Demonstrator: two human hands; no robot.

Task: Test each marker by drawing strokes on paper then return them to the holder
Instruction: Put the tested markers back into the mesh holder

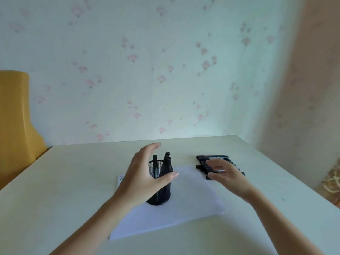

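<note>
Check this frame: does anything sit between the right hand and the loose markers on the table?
Nothing visible does. The right hand hovers open directly over the pile of markers, partly hiding it. The mesh holder stands on the paper to its left, off that path.

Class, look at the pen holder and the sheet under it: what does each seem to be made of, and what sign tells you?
Pen holder: probably black metal mesh, matte; light shows through its fine grid of holes.
Sheet: white paper, matte; thin, flat, sharp-cornered, with faint pen marks at its left corner.
</note>
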